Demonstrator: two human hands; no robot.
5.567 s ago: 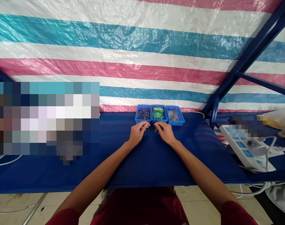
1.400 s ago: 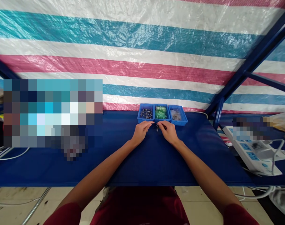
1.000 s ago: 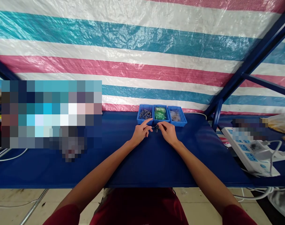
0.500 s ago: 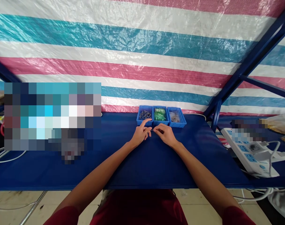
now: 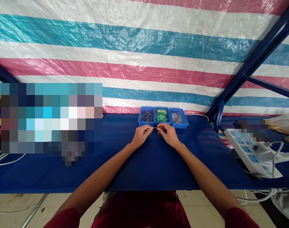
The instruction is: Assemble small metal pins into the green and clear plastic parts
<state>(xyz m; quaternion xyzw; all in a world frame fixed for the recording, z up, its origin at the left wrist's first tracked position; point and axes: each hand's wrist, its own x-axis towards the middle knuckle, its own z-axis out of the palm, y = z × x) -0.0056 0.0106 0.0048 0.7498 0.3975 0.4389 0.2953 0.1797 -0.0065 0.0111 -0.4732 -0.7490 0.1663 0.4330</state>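
Observation:
My left hand [image 5: 141, 134] and my right hand [image 5: 167, 134] meet over the blue table, fingertips pinched and a small gap between them. A thin whitish strand [image 5: 155, 127] spans that gap, and both hands are closed on it. Below my right fingertips shows a small slim metallic piece [image 5: 158, 133]; what holds it is hidden. Just beyond the hands stand three blue bins. The left bin [image 5: 139, 121] holds many small dark and silver metal pieces [image 5: 147, 116]. Green packets [image 5: 162, 115] fill the middle one, and clear plastic pieces [image 5: 176, 118] lie in the right one.
A striped plastic sheet [image 5: 125, 72] hangs behind the blue table [image 5: 144, 167]. At the right, a white power strip [image 5: 250, 152] with plugs and cables lies beside a blue metal frame [image 5: 251, 53]. A blurred-out area [image 5: 51, 120] covers the table's left side.
My left index finger, stretched out before, has folded into a pinch. Both hands have shifted slightly away from me, and the whitish strand between them shows more clearly.

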